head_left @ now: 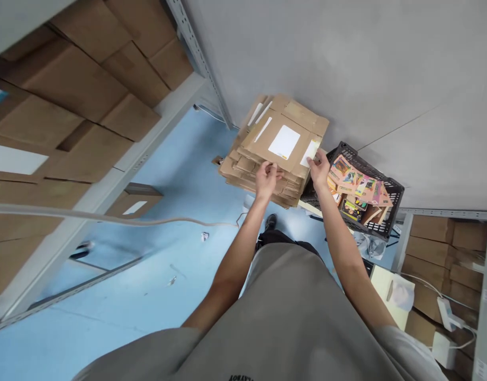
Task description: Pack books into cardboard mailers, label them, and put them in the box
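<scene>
A pile of flattened cardboard boxes (263, 174) lies in front of me against the grey wall. The top flattened cardboard box (263, 145) carries white labels (284, 142). At its near edge, my left hand (266, 181) is closed with bent fingers, thumb and forefinger at the cardboard rim. My right hand (319, 168) pinches the near right corner, beside another white label (310, 152). Just right of that hand stands a black plastic crate (390, 196), holding colourful printed packs (362, 185) and small boxes.
A metal shelf (164, 116) loaded with brown cartons (77, 84) rises on my left. A pale cable (180, 220) crosses above the blue floor (148, 275). More shelved cartons (430, 254) and a white power strip (445, 313) are at the lower right.
</scene>
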Motion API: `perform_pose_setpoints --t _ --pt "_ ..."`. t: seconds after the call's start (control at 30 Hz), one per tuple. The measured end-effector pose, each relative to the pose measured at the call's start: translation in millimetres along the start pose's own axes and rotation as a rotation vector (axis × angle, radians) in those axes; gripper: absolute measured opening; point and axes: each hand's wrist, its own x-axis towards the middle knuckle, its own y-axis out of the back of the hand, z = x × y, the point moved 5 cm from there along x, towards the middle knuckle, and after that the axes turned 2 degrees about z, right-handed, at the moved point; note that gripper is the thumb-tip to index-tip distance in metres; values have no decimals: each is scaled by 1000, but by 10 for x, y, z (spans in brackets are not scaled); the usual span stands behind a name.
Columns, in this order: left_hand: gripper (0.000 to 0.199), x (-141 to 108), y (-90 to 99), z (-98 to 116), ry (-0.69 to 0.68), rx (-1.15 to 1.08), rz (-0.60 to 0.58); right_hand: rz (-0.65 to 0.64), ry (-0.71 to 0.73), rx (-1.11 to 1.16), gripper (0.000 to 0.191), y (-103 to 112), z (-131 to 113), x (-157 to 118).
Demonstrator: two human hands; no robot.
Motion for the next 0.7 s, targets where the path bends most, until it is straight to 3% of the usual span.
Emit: perform_pose_setpoints --t 0.13,0.2,0.37,0.5,0.7 --pt "35 -169 271 -17 17 32 148 6 -8 -166 74 16 146 76" --pt "36 -260 272 0 25 -45 196 0 4 -232 73 26 205 35" --pt "27 -286 -10 119 126 -303 184 -8 46 -298 71 16 298 -57" --pt "27 -212 -157 239 241 -293 257 -26 60 -309 68 33 313 -6" --pt "36 -80 -459 432 7 -149 189 -87 22 -190 68 106 257 53"
